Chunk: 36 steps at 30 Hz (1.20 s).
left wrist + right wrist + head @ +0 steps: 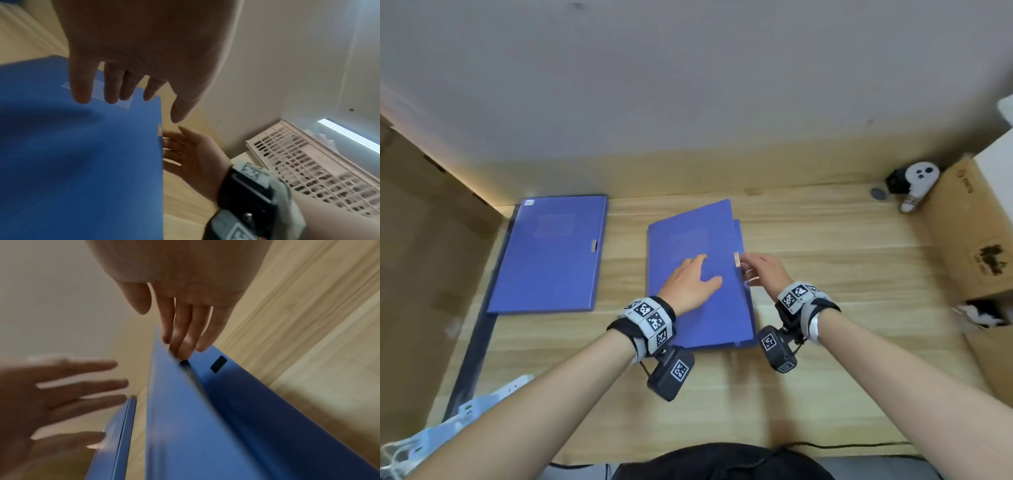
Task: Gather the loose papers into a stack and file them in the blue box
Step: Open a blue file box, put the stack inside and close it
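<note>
- blue box (pixel 698 274) in the middle of the wooden desk (pixel 825 260) is what both hands are working on; it is lying flat, its lid (pixel 174 402) tilted up along the right-hand edge.
- i'm seeing my right hand (pixel 763 270) at that raised edge, its fingers (pixel 185 337) straight and reaching in under the lid beside the small clasp (pixel 736 259); whether they are actually pinching the lid i cannot tell.
- i'm seeing my left hand (pixel 693 282) lying flat on top of the lid, fingers (pixel 111 87) spread and straight, gripping nothing.
- under the lid, the right wrist view is showing the box's lower part (pixel 257 402) resting on the desk, with a dark rectangular patch (pixel 218 364) near its far end.
- a second blue box (pixel 551 253) is lying closed, well apart to the left, with its own clasp on its right edge.
- a cardboard carton (pixel 969 233) is standing at the desk's right end, with a white and black device (pixel 914 181) just beside it at the back.
- a white power strip (pixel 493 397) is sitting at the near left corner.
</note>
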Each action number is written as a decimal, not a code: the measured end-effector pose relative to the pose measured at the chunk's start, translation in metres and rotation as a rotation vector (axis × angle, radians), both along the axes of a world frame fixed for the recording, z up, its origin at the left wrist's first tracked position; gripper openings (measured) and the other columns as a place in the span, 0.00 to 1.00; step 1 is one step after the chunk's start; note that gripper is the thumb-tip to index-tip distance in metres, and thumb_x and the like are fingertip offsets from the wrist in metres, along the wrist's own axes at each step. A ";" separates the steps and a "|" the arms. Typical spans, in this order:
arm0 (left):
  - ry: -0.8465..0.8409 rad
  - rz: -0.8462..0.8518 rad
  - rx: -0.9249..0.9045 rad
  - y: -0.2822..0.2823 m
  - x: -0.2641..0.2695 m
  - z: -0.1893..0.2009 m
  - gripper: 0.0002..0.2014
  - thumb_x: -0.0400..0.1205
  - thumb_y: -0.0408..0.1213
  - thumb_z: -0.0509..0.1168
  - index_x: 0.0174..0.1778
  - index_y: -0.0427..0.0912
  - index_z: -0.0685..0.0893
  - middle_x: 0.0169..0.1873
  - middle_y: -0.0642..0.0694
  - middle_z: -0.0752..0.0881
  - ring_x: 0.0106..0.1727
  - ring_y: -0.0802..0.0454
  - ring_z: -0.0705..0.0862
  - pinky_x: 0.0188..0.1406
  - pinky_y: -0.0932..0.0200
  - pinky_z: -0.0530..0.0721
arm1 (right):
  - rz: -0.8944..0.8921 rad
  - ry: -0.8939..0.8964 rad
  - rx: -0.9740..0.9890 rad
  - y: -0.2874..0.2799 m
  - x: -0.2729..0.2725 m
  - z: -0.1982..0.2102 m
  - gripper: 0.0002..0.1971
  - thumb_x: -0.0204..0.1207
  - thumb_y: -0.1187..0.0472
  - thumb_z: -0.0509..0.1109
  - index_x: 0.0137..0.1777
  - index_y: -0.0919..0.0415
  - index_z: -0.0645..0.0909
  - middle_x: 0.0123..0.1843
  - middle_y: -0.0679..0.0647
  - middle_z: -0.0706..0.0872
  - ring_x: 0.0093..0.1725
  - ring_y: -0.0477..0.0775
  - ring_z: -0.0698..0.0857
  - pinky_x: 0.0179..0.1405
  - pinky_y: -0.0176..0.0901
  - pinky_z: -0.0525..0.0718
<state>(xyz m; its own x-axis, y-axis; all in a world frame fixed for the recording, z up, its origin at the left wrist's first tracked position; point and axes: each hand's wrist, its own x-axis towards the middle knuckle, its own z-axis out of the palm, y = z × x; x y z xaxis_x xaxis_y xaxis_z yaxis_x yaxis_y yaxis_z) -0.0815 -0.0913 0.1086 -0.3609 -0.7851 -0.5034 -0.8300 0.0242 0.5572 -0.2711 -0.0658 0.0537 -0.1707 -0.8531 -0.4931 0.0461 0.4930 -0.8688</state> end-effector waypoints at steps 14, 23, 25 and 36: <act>-0.208 0.425 0.130 -0.025 0.066 -0.108 0.38 0.68 0.44 0.79 0.71 0.34 0.72 0.69 0.35 0.74 0.70 0.36 0.76 0.68 0.46 0.78 | -0.073 0.459 0.209 0.003 -0.006 -0.063 0.10 0.72 0.53 0.74 0.32 0.55 0.82 0.32 0.49 0.85 0.33 0.51 0.83 0.36 0.39 0.78; -0.232 0.392 0.049 -0.022 0.059 -0.121 0.43 0.67 0.46 0.80 0.74 0.36 0.69 0.68 0.37 0.72 0.71 0.37 0.74 0.72 0.47 0.74 | -0.131 0.429 0.392 -0.001 -0.015 -0.081 0.10 0.62 0.52 0.77 0.32 0.56 0.81 0.36 0.55 0.91 0.39 0.59 0.91 0.47 0.51 0.90; -0.237 0.386 0.046 -0.022 0.059 -0.121 0.43 0.68 0.47 0.80 0.75 0.36 0.68 0.68 0.37 0.72 0.71 0.37 0.73 0.72 0.47 0.73 | -0.152 0.408 0.390 -0.002 -0.016 -0.083 0.10 0.60 0.53 0.79 0.34 0.55 0.81 0.35 0.53 0.91 0.38 0.57 0.91 0.49 0.54 0.90; 0.057 0.654 0.113 -0.023 0.063 -0.098 0.27 0.74 0.46 0.72 0.68 0.42 0.78 0.63 0.45 0.85 0.61 0.42 0.85 0.60 0.50 0.84 | -0.153 0.372 0.238 -0.001 0.007 -0.092 0.11 0.67 0.58 0.77 0.47 0.59 0.83 0.42 0.56 0.87 0.41 0.58 0.85 0.45 0.50 0.85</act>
